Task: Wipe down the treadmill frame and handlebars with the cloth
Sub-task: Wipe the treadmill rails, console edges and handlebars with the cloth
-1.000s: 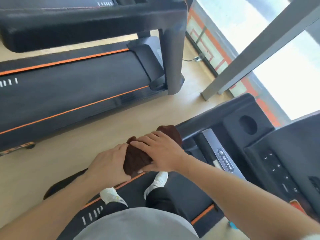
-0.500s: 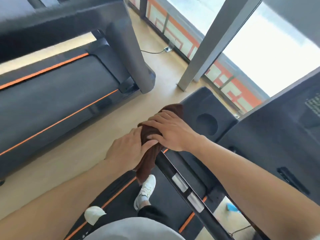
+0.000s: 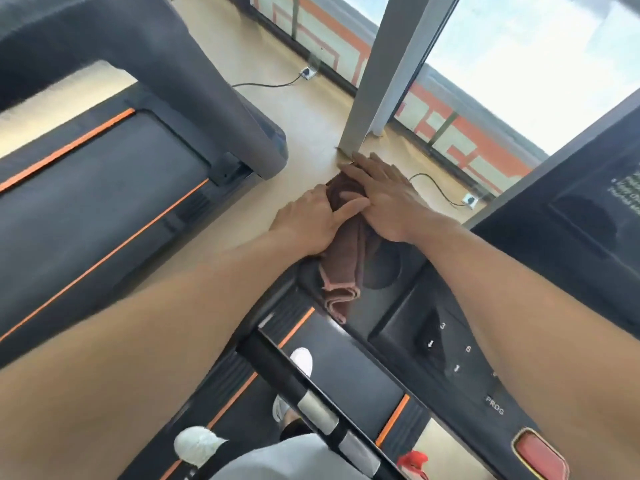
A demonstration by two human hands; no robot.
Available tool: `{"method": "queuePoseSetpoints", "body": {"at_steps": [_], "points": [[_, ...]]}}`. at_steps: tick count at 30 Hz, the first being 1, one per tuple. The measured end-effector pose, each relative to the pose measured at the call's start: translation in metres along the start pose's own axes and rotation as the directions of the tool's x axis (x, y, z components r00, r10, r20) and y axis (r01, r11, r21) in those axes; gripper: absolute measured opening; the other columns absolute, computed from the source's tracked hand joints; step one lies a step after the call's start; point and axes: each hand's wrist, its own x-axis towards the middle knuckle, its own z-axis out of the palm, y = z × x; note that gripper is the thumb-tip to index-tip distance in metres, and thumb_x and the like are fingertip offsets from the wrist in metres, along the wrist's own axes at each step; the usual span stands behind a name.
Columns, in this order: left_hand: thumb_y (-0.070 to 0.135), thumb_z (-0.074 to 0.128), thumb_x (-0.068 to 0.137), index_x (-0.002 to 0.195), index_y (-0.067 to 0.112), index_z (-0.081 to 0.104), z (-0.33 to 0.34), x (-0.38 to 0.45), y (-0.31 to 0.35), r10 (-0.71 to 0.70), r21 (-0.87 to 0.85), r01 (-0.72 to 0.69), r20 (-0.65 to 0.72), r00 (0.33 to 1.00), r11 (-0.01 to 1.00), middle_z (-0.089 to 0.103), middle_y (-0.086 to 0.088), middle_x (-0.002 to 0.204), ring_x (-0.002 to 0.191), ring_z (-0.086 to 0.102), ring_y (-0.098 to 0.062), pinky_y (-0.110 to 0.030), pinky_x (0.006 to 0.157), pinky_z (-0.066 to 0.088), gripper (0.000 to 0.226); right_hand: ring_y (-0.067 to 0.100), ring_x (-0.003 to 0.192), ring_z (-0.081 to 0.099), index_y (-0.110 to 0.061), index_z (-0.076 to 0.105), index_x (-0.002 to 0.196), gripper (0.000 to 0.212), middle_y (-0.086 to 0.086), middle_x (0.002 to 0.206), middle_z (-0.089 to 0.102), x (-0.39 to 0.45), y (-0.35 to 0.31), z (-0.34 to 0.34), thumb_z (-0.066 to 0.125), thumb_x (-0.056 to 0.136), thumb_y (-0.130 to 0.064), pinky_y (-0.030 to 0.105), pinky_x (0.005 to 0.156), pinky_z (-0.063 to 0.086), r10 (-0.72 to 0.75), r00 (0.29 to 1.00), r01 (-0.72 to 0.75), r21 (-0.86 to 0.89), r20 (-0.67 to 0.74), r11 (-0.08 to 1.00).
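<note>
A brown cloth (image 3: 344, 258) lies over the far left corner of the black treadmill console (image 3: 408, 306), its folded end hanging down toward the belt. My left hand (image 3: 306, 220) grips the cloth from the left, thumb pointing right across it. My right hand (image 3: 381, 199) lies flat on top of the cloth with fingers stretched forward. A black handlebar with silver grip sensors (image 3: 317, 412) runs diagonally below the console. The frame part under the cloth is hidden.
A second treadmill (image 3: 104, 202) with orange stripes stands to the left across a strip of wooden floor. A grey pillar (image 3: 391, 74) and window rise ahead. Power cables and sockets (image 3: 469, 199) lie on the floor. My white shoes (image 3: 301, 362) stand on the belt.
Both hands slid the cloth forward along the rail onto the console's far corner. The right hand's fingers have flattened. The view swung forward and right.
</note>
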Motion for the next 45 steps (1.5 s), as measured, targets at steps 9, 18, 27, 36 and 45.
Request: {"method": "queuePoseSetpoints", "body": {"at_steps": [9, 18, 27, 36, 45], "points": [[0.068, 0.028, 0.1, 0.141, 0.018, 0.052, -0.007, 0.015, 0.0, 0.059, -0.24, -0.03, 0.117, 0.991, 0.97, 0.061, -0.007, 0.116, 0.104, 0.057, -0.026, -0.028, 0.089, 0.038, 0.069, 0.027, 0.157, 0.012, -0.035, 0.018, 0.161, 0.065, 0.002, 0.171, 0.014, -0.001, -0.025, 0.001, 0.019, 0.102, -0.06, 0.052, 0.126, 0.006, 0.256, 0.964, -0.247, 0.116, -0.066, 0.962], [0.063, 0.048, 0.097, 0.149, 0.024, 0.041, -0.015, -0.078, -0.074, 0.09, -0.222, -0.057, 0.141, 0.986, 0.973, 0.058, -0.006, 0.14, 0.126, 0.054, -0.026, -0.028, 0.095, 0.036, 0.066, 0.024, 0.156, -0.02, -0.024, 0.004, 0.165, 0.064, 0.001, 0.172, -0.01, -0.064, -0.113, 0.055, 0.019, 0.108, -0.049, 0.042, 0.127, -0.013, 0.172, 0.978, -0.161, 0.096, -0.119, 0.982], [0.06, 0.045, 0.098, 0.147, 0.022, 0.044, -0.022, -0.186, -0.158, 0.076, -0.151, -0.055, 0.139, 0.987, 0.987, 0.06, -0.005, 0.137, 0.109, 0.053, -0.018, -0.026, 0.09, 0.035, 0.062, 0.023, 0.157, -0.018, -0.02, 0.009, 0.164, 0.062, 0.002, 0.173, -0.006, -0.128, -0.227, 0.116, 0.033, 0.109, -0.035, 0.042, 0.128, -0.004, 0.147, 0.971, -0.095, 0.262, -0.188, 0.961], [0.093, 0.029, 0.075, 0.149, 0.03, 0.044, -0.036, -0.222, -0.186, 0.124, -0.212, -0.092, 0.141, 0.982, 0.973, 0.06, 0.008, 0.137, 0.123, 0.057, -0.017, -0.035, 0.105, 0.045, 0.098, 0.03, 0.159, 0.002, 0.0, 0.002, 0.161, 0.068, 0.017, 0.171, 0.0, -0.15, -0.279, 0.115, 0.025, 0.108, -0.035, 0.041, 0.129, 0.008, 0.352, 0.929, -0.312, 0.264, -0.117, 0.913], [0.056, 0.039, 0.103, 0.157, 0.028, 0.035, -0.032, -0.189, -0.151, 0.137, -0.207, -0.119, 0.073, 0.988, 0.971, 0.04, 0.004, 0.16, 0.145, 0.037, -0.018, -0.028, 0.113, 0.026, 0.06, 0.035, 0.148, 0.035, 0.003, 0.019, 0.158, 0.073, 0.019, 0.164, 0.031, -0.142, -0.249, 0.077, 0.03, 0.108, -0.048, 0.043, 0.119, 0.03, 0.489, 0.853, -0.512, 0.466, 0.181, 0.721]]}}
